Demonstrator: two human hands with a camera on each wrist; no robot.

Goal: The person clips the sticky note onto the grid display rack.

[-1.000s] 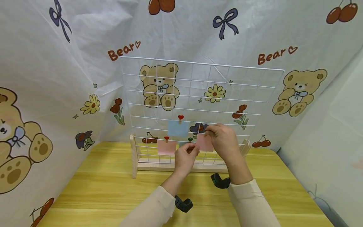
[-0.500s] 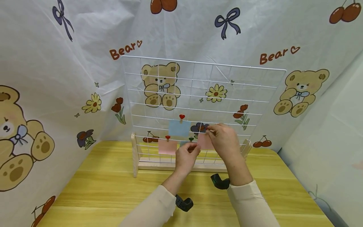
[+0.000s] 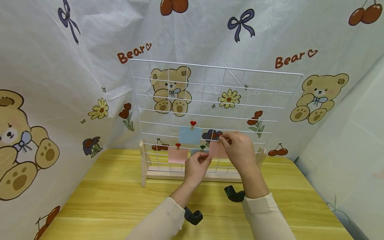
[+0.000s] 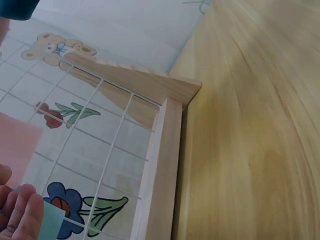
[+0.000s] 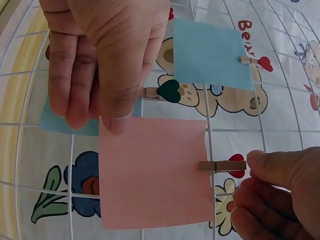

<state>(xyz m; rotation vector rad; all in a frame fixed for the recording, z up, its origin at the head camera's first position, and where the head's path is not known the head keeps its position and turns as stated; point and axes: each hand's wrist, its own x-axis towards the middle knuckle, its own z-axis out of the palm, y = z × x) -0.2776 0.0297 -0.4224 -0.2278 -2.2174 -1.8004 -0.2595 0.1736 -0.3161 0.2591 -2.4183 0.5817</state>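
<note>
A pink paper square (image 5: 155, 175) lies against the white wire grid (image 3: 207, 98), with a wooden clothespin (image 5: 220, 166) across its upper edge. My right hand (image 3: 239, 150) pinches the end of that clothespin, which bears a red heart. Lower down, my left hand (image 3: 196, 166) pinches the paper's left edge, its thumb flat on the front in the right wrist view. Behind the left fingers hangs a blue-green paper (image 4: 51, 221) under a clothespin with a green heart (image 5: 168, 91). A light blue paper (image 3: 190, 135) and another pink paper (image 3: 177, 155) hang to the left.
The grid stands in a wooden base (image 3: 171, 175) with end supports (image 3: 143, 163) on a wood-grain table (image 3: 114, 200). A white curtain (image 3: 99, 43) printed with bears hangs close behind. Black wrist-camera mounts (image 3: 193, 216) stick out below the hands.
Both hands stay nearly in place. A bit of the red heart shows at the right fingertips, where it was hidden a second ago. The head view has shifted slightly.
</note>
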